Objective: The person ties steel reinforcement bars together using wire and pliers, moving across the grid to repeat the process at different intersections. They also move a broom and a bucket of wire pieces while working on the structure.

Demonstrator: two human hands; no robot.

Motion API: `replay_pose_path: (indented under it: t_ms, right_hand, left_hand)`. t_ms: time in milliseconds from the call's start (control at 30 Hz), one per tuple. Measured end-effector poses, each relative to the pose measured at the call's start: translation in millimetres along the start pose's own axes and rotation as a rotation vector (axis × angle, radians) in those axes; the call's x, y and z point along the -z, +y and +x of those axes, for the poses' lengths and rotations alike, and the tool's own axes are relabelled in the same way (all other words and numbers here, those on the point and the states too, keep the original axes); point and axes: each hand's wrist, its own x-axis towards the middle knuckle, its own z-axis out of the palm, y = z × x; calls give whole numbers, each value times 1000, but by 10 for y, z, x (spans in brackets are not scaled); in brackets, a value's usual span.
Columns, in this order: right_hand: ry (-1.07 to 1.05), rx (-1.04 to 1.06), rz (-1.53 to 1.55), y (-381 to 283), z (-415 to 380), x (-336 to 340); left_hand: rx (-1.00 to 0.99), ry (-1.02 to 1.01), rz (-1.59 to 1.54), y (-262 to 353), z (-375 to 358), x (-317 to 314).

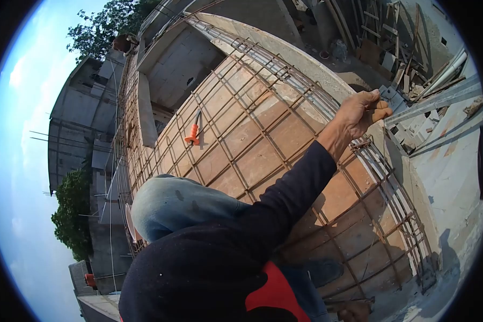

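Note:
My left hand (pixel 354 115) reaches out over the edge of the rebar grid, its fingers closed in a pinch. A thin wire (pixel 384 142) shows by the fingertips and hangs down beside the bundled bars. Under my outstretched sleeve lies a grid of rusty steel rebar (pixel 263 129) on brown boards. What looks like my right hand (pixel 354 310) is low at the bottom edge, shadowed and cut off, so its fingers are not clear. Farther out, a chisel with an orange guarded handle (pixel 192 135) rests on the grid.
A concrete ledge (pixel 327 75) runs along the grid's far side, with timber scraps (pixel 408 70) and rubble below. Beyond the grid is a rectangular opening (pixel 182 70). Another person (pixel 124 43) is at the far end. My bent knee (pixel 166 201) is over the grid.

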Motion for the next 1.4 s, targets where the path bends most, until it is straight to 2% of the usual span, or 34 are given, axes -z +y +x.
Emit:
replay_pose_path:
  t_ms: [33, 100, 133, 167, 200, 233, 267, 300, 333, 367, 400, 433, 500, 567, 633, 733, 800, 900, 933, 967, 1000, 1033, 1100, 1167, 1233, 1300, 1367, 1400]
  right_hand:
    - [60, 344, 659, 199, -42, -86]
    - [123, 673, 1324, 490, -201, -118]
    - [333, 212, 1328, 614, -296, -105]
    - [530, -250, 1277, 632, -336, -82]
    - [538, -255, 1271, 635, -335, -136]
    - [421, -390, 733, 599, -286, -254]
    - [289, -522, 197, 575, -283, -392]
    - [200, -542, 386, 601, -295, -534]
    - [144, -580, 580, 614, -332, -634]
    - [36, -607, 295, 609, -396, -676]
    - [78, -509, 46, 428, -465, -625]
    - [145, -571, 21, 309, -475, -529]
    - [471, -522, -79, -35, -312, -185]
    - [707, -335, -42, -208, -64, 51]
    - [813, -263, 22, -80, 267, 14]
    - [843, -275, 68, 119, 673, -106]
    - [920, -422, 419, 207, 773, -139]
    - [915, -503, 518, 355, 861, -210]
    - [921, -511, 516, 442, 902, -207]
    - [964, -483, 268, 539, 940, -208]
    - [993, -454, 21, 640, 975, -214]
    - [998, -468, 23, 761, 1025, -220]
    - [1078, -224, -350, 970, 1109, -205]
    - [1079, -261, -246, 996, 1207, -178]
    - [1082, -283, -143, 1008, 1295, -180]
    - [1079, -349, 53, 1070, 1389, -225]
    - [1105, -398, 40, 1095, 1488, -250]
    - [1109, -442, 24, 1106, 1519, -274]
  left_hand:
    - [32, 17, -108, -12, 23, 57]
    - [30, 97, -126, -70, -85, -21]
    - [21, 106, -66, -120, -146, -89]
    - [10, 109, -9, -187, -195, -139]
    - [-16, 94, 70, -309, -245, -178]
    - [-5, 93, 58, -390, -310, -194]
    - [-12, 83, 194, -516, -384, -204]
    - [12, 49, 317, -713, -439, -254]
    - [49, 45, 297, -872, -510, -276]
    - [143, 47, 345, -1014, -607, -274]
    - [168, -25, 362, -1200, -684, -224]
    - [211, -46, 380, -1416, -783, -178]
    - [312, -58, 393, -1760, -998, -141]
    - [426, -14, 273, -2117, -1231, -78]
    - [512, 31, 193, -2300, -1432, -119]
    - [581, 95, 134, -2437, -1527, -50]
    - [588, 100, 137, -2544, -1518, 45]
    - [599, 89, 208, -2696, -1401, 196]
    - [540, 8, 462, -2721, -1338, 262]
    - [478, -74, 714, -2701, -1285, 290]
    - [516, -107, 770, -2669, -1214, 328]
    - [446, -112, 882, -2527, -1173, 245]
    - [331, -123, 1074, -2388, -1059, 230]
    - [294, -144, 1159, -2385, -859, 345]
    - [348, -337, 1330, -2365, -682, 385]
    - [345, -379, 1312, -2377, -615, 348]
    - [379, -520, 1384, -2371, -541, 295]
    - [492, -432, 1320, -2400, -541, 266]
